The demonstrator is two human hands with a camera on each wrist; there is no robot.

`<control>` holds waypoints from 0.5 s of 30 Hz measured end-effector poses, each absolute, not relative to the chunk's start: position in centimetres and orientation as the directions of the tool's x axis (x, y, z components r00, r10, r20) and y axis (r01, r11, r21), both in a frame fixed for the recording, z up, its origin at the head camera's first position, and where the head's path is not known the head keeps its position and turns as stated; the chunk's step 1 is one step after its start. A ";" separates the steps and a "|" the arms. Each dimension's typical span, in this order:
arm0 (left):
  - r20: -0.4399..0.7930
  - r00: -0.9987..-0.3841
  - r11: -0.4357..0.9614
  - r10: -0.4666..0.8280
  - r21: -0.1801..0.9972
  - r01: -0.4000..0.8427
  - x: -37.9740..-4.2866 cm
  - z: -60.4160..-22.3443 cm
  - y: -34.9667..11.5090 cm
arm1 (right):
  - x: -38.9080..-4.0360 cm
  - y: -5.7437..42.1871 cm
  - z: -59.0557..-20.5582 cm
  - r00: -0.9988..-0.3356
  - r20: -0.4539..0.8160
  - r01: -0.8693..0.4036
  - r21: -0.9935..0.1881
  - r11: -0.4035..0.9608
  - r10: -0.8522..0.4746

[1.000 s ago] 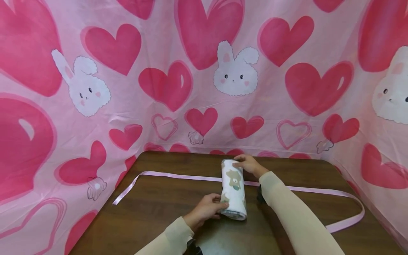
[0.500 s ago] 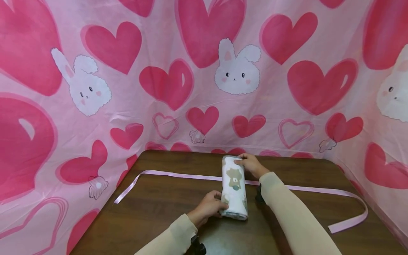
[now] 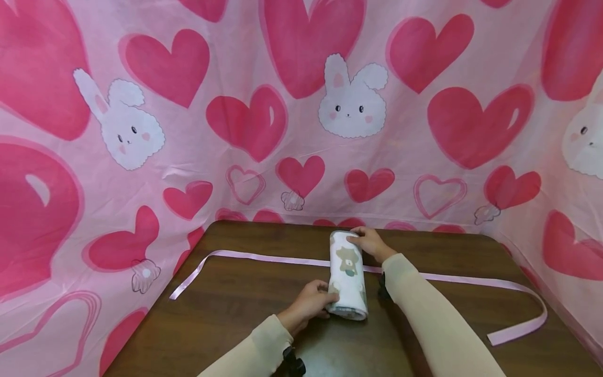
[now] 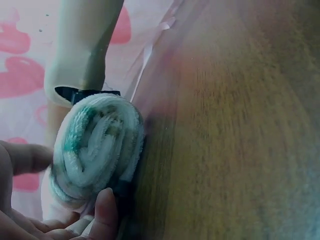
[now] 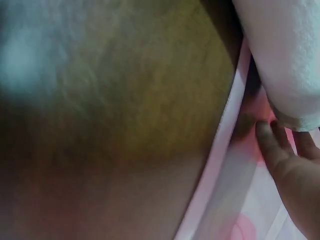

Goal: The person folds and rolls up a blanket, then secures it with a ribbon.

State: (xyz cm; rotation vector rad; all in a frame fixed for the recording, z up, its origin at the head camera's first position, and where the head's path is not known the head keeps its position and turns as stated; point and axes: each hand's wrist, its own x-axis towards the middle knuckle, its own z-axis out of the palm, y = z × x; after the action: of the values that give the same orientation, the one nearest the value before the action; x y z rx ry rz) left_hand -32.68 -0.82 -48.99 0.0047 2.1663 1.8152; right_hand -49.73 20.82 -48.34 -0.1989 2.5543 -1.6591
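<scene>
A rolled white towel (image 3: 347, 285) with a brown bear print lies lengthwise away from me, crossing over a long pink ribbon (image 3: 273, 258). My left hand (image 3: 308, 303) holds its near end from the left side, thumb on top. At the far end, my right hand (image 3: 372, 244) grips the roll from the right. The left wrist view shows the spiral layers of the towel's end (image 4: 100, 150), with the thumb and fingers on either side. In the right wrist view, the fingers curl at the towel's rim (image 5: 295, 117), beside the ribbon (image 5: 220, 145).
The brown wooden table (image 3: 235, 314) carries the ribbon from left to right. Its right end (image 3: 515, 331) curves back toward me, and its left end (image 3: 181, 287) bends forward. A pink curtain (image 3: 292, 136) with hearts and rabbits encloses the back and sides.
The towel and both hands stay in nearly the same place, with the roll turned slightly about its length. The view has shifted a little.
</scene>
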 end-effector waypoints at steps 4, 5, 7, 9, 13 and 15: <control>-0.238 -0.952 0.219 0.195 0.956 -0.194 -32.8 -48.5 -0.6 | -49.7 20.8 -47.6 -0.982 0.016 -0.096 -0.899 0.427 -0.187; -0.230 -0.953 0.227 0.198 0.956 -0.183 -32.8 -48.5 -0.6 | -49.7 20.7 -47.5 -0.980 0.014 -0.100 -0.897 0.431 -0.198; -0.208 -0.957 0.244 0.203 0.957 -0.157 -32.8 -48.5 -0.6 | -49.6 20.6 -47.5 -0.975 0.022 -0.124 -0.879 0.461 -0.220; -0.192 -0.960 0.248 0.203 0.959 -0.140 -32.8 -48.6 -0.5 | -49.5 20.5 -47.8 -0.971 0.029 -0.144 -0.863 0.483 -0.236; -0.177 -0.966 0.239 0.189 0.962 -0.130 -32.7 -48.8 -0.3 | -49.6 20.6 -48.5 -0.973 0.036 -0.146 -0.862 0.486 -0.229; -0.177 -0.966 0.234 0.189 0.963 -0.130 -32.7 -48.8 -0.3 | -49.7 20.7 -48.7 -0.972 0.038 -0.148 -0.864 0.481 -0.231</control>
State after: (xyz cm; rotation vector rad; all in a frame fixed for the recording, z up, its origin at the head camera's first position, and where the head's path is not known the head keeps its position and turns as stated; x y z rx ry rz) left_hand -32.68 -0.27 -48.83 0.0546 2.2525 1.7987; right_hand -49.67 20.67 -48.73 -0.3371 2.6315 -1.5221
